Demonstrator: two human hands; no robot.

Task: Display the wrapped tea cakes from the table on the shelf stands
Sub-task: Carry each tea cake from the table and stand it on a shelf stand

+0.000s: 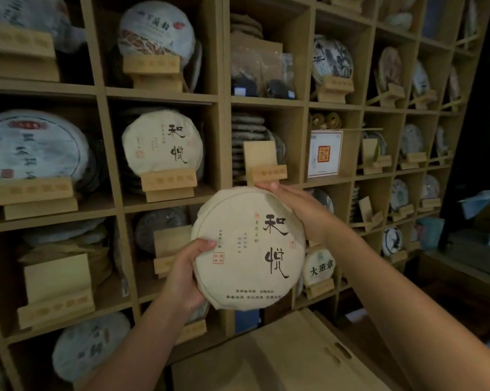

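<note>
A round tea cake [249, 249] in cream paper with large black characters is held upright in front of the wooden shelf. My left hand [186, 273] grips its lower left edge, thumb on the front face. My right hand [300, 210] holds its upper right rim, fingers lying along the top edge. Just above the cake an empty wooden stand [263, 163] sits in the middle-row cubby. A second empty stand [169, 246] shows behind the cake's left edge. An identical cream cake [162, 142] stands displayed one cubby to the left.
The shelf grid [224, 100] holds many wrapped cakes on stands, stacked bare cakes and a white box [324, 153]. An empty stand [57, 289] sits at lower left. A cardboard box [280, 354] lies below my arms. A dark counter with blue items [433, 232] is at right.
</note>
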